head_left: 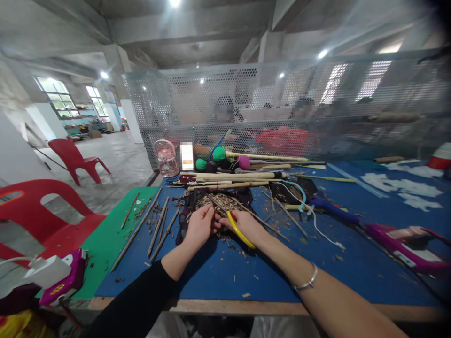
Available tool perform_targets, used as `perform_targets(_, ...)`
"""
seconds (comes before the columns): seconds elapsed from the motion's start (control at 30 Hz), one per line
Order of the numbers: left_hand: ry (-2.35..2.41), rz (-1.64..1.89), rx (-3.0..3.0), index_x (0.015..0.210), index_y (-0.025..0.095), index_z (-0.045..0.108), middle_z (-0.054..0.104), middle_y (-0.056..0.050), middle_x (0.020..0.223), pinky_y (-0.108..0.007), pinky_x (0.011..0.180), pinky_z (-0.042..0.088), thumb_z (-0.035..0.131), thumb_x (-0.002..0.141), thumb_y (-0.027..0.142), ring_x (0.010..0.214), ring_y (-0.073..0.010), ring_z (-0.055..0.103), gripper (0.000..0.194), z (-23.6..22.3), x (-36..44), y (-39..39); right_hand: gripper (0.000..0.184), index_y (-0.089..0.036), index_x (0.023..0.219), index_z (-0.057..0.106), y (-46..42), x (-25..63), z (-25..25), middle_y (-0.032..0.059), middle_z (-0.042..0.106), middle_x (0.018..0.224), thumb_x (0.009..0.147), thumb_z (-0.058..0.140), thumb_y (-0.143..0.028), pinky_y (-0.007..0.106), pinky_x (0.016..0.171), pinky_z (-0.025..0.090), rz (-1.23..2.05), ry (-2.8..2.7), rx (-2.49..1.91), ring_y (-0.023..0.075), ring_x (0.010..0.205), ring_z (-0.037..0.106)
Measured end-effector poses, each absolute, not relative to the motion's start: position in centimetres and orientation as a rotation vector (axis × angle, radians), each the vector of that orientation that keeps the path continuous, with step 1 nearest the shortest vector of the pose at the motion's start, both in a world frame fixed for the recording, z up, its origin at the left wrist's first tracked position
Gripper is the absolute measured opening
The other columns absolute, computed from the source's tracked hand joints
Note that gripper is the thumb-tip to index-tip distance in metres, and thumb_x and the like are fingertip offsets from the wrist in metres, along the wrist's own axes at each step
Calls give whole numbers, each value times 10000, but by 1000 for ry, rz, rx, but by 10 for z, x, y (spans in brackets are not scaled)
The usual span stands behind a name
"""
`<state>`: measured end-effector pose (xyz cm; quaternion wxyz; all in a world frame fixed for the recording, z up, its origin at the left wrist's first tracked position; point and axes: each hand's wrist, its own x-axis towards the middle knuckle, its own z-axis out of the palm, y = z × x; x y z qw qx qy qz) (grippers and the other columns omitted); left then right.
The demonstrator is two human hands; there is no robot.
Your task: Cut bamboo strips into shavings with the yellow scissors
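My left hand (199,226) is closed around the near end of a thin bamboo stick (215,205) that points away over a pile of shavings (220,203) on a dark cloth. My right hand (244,223) is closed on a yellow-handled tool (239,231), its working end meeting the stick between the two hands. A silver bangle (307,282) sits on my right wrist. Both hands rest low over the blue table (218,270).
Several thin sticks (160,227) lie left of my hands, thicker bamboo rods (232,178) and coloured balls (218,154) behind. A purple tool (398,241) with white cord lies right. Red chairs (45,220) stand left. People sit behind a perforated metal screen (282,94).
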<state>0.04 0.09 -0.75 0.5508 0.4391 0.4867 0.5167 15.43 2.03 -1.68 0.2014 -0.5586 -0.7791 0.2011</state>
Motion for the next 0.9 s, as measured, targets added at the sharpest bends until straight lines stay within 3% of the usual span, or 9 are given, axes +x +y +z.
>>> perform_targets(0.13,1137,1284,1040,948,135,577,531,33,576,-125,332,329,576,747,363,396,-38,449,304,-7,-2,3,442,-187,782,575,21,157,-13,40,630,721,758,454,-611,223,538,333,443,-2118,-1596,160,641,567)
perform_targets(0.23,1095,1303,1023,974,137,554,576,10,646,-132,388,399,623,715,309,473,-50,504,318,-10,-2,6,480,-192,854,570,18,157,-10,55,641,787,695,518,-643,232,558,334,368,-2111,-1697,184,695,587)
perform_targets(0.37,1052,1289,983,880,141,543,633,-40,751,-189,499,491,627,707,296,603,-96,597,247,-12,-2,7,593,-188,982,545,14,154,-8,71,637,853,645,551,-675,246,602,357,389,-2135,-1685,208,768,599)
perform_targets(0.57,1009,1258,1028,803,111,607,641,-56,702,-192,477,460,640,672,335,557,-106,580,262,-12,-1,5,616,-156,989,528,14,150,-11,79,598,931,605,628,-626,271,730,385,393,-2135,-1435,201,884,560)
perform_targets(0.9,1062,1317,1155,625,135,533,505,25,512,-169,394,336,529,743,377,392,-54,432,270,-10,2,1,428,-169,889,538,14,142,-13,56,626,771,732,541,-567,228,560,324,435,-2135,-1587,164,667,567)
